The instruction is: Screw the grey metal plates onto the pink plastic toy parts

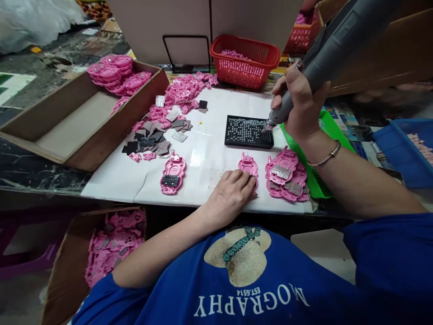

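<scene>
My right hand (301, 101) is wrapped round a grey electric screwdriver (318, 67). The screwdriver's tip reaches down to a black screw tray (250, 143) filled with rows of small screws. My left hand (230, 194) holds a pink plastic casing (247, 163) against the white work surface, its fingers covering the lower half. A dark plate under those fingers is mostly hidden. Left of that hand lies another pink casing (174, 169) with a black plate (170, 181) on it. To the right, several pink casings (286, 174) with metal plates are stacked.
A cardboard box (91, 135) of pink shells stands at left, beside loose grey and black plates (154, 140) and pink parts (186, 90). Behind is a red basket (245, 72). A green tray (333, 131) and a blue bin (402, 149) stand at right. Another box (64, 262) sits below the table edge.
</scene>
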